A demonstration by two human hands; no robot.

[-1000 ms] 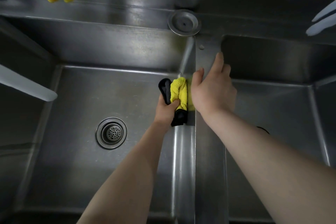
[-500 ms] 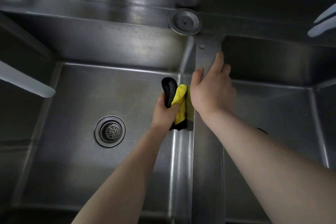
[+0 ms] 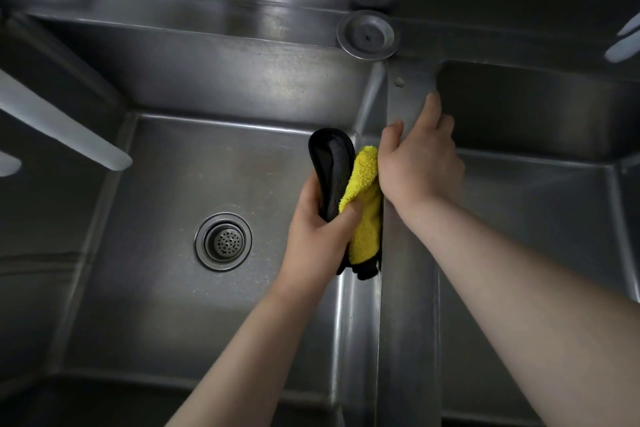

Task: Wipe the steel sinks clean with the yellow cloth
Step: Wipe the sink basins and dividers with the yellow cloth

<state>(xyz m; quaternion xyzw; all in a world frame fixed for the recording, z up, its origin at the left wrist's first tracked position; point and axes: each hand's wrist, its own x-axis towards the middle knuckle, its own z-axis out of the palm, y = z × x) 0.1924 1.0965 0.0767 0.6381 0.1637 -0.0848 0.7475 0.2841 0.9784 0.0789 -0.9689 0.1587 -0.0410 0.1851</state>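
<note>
Two steel sinks fill the view: the left sink, wide and deep, and the right sink, of which only part shows. Between them runs a flat steel divider. The steel looks dull and streaked in both sinks, with no clear line between wiped and unwiped areas, so how much is already clean cannot be told. Judging by where the cloth is, the work is on the left sink's inner wall beside the divider; the sink floors, the back walls and the right sink likely remain.

The right hand rests on the divider, thumb on the left edge and fingers curled over the right edge, bracing there and holding nothing else. The left hand grips the yellow cloth, fingers wrapped round its bunched folds, pressing it against the wall just under the divider's edge. The cloth has a black backing that sticks up above the fist.

A round drain strainer sits in the left sink floor, and a round metal cap lies on the back ledge.
</note>
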